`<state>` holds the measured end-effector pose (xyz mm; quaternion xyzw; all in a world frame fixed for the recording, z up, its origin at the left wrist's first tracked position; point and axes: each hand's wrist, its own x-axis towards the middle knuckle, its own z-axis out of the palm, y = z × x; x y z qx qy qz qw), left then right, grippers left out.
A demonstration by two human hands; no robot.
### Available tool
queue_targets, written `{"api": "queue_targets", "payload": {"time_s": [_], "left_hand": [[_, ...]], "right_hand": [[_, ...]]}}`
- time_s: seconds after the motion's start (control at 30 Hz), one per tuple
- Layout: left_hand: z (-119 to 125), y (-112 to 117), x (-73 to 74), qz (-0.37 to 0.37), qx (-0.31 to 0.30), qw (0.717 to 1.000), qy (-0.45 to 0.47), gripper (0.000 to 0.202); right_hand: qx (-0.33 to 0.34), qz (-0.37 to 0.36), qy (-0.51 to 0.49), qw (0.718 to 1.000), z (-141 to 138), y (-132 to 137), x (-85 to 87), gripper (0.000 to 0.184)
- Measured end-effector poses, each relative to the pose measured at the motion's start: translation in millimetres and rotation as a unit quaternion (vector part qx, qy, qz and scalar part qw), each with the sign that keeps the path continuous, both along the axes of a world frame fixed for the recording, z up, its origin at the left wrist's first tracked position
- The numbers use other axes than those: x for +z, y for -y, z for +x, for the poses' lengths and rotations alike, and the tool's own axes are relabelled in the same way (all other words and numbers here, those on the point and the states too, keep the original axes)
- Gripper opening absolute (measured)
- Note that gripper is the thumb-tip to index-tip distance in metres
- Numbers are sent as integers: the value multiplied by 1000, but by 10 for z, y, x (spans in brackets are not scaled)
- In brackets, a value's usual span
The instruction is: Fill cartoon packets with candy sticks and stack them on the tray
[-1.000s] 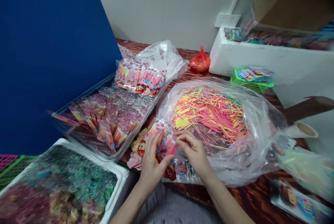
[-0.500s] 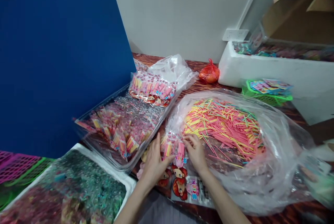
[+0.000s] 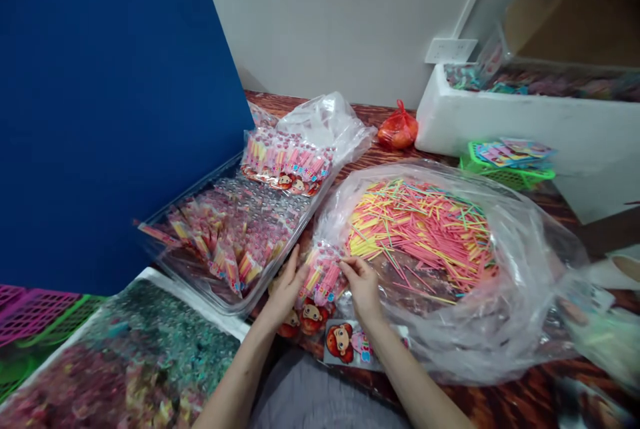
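My left hand [image 3: 283,292] and my right hand [image 3: 361,286] together hold a small clear packet of pink and yellow sticks [image 3: 320,272] with a cartoon face printed on it, just above the table's near edge. My left fingers press its left side; my right fingertips pinch its upper right corner. More cartoon-face packets [image 3: 345,344] lie flat under my hands. To the right, a big clear plastic bag [image 3: 520,296] lies open with a heap of loose pink, yellow and green sticks [image 3: 420,229] in it.
A clear tray [image 3: 165,252] of filled packets sits to the left, against a blue board [image 3: 100,102]. White foam boxes [image 3: 510,122] stand at back right and front left. A green basket of cards [image 3: 510,166] and a small red bag [image 3: 399,130] lie behind.
Both hands stayed on the packet and turned it slightly; one more packet now lies flat on the table below. The camera view shifted a little.
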<state>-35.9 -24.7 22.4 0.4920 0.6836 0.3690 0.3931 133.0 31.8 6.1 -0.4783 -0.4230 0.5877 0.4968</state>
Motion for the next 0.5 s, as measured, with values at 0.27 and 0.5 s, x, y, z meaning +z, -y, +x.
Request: {"api": "queue_targets", "payload": {"time_s": [0.27, 0.5], "left_hand": [[211, 27, 78, -3, -53, 973, -224, 118], [94, -185, 140, -56, -52, 974, -213, 72]], "right_hand": [[54, 182, 242, 952, 106, 29, 164, 21], [152, 139, 375, 904, 406, -80, 40, 16]]}}
